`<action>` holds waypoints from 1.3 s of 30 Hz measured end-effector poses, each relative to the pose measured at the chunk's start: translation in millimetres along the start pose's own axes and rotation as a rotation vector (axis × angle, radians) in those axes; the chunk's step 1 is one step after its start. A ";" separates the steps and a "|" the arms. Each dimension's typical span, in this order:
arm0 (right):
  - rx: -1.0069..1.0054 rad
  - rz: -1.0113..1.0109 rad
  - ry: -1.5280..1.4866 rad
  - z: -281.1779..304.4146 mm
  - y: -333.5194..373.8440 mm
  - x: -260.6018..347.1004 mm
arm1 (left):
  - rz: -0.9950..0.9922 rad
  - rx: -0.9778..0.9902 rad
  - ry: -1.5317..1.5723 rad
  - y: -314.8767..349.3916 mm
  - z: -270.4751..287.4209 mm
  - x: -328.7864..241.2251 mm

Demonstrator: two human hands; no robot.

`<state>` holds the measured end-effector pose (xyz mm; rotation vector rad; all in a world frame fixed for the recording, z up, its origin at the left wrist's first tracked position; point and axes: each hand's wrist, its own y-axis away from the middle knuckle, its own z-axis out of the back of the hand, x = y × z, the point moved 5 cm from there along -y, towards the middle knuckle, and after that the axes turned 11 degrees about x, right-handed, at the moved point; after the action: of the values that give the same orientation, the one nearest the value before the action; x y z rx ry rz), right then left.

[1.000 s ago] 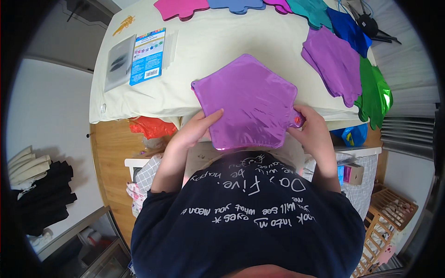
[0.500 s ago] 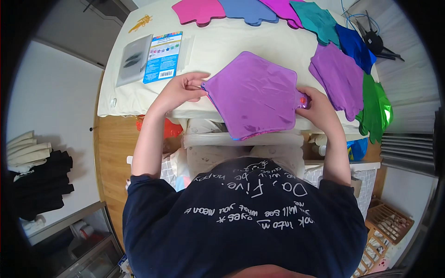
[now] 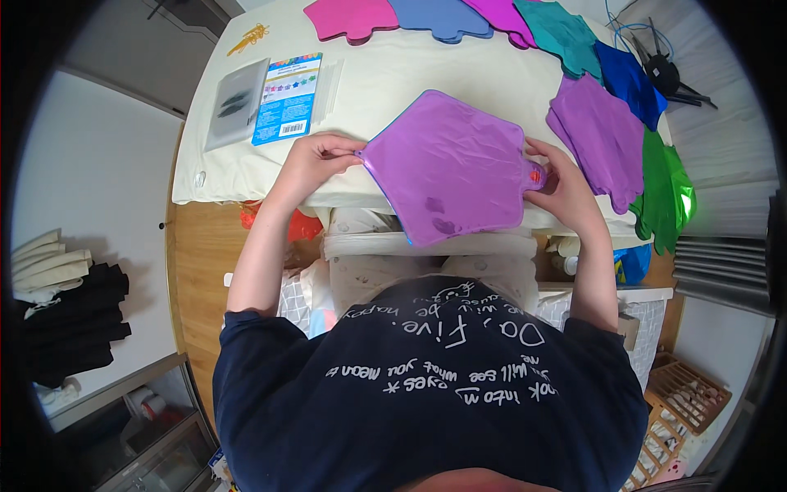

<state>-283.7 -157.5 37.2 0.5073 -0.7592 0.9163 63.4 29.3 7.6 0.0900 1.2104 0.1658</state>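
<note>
The left hand (image 3: pixel 318 168) pinched the left corner of a purple foil shape (image 3: pixel 451 164); the right hand (image 3: pixel 567 193) curled around its right tab. Five-sided, shiny and wrinkly, it was over the near edge of the table (image 3: pixel 402 61).

Hands (image 3: pixel 309 170) well apart, fingers (image 3: pixel 336 143) bent

Wood-toned floor (image 3: pixel 197 254) shows below a cream-covered table (image 3: pixel 369 98), beside a white wall (image 3: pixel 98 164).
</note>
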 end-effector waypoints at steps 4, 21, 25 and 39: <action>0.079 -0.074 -0.143 -3.6 -1.1 -14.2 | 0.011 0.026 -0.071 -3.2 4.4 0.2; 0.081 -0.007 -0.085 0.4 0.0 -11.0 | -0.002 0.061 -0.076 -5.6 6.3 -6.8; 0.090 -0.020 -0.082 1.3 -2.4 -8.8 | -0.007 0.058 -0.138 -5.7 7.5 -5.9; 0.077 -0.016 -0.099 2.5 -10.1 -10.0 | -0.004 0.053 -0.180 -19.6 16.6 -16.4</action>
<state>-279.9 -169.6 30.3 0.6287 -0.8104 0.9136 74.9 7.5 25.4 0.1462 1.0352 0.1196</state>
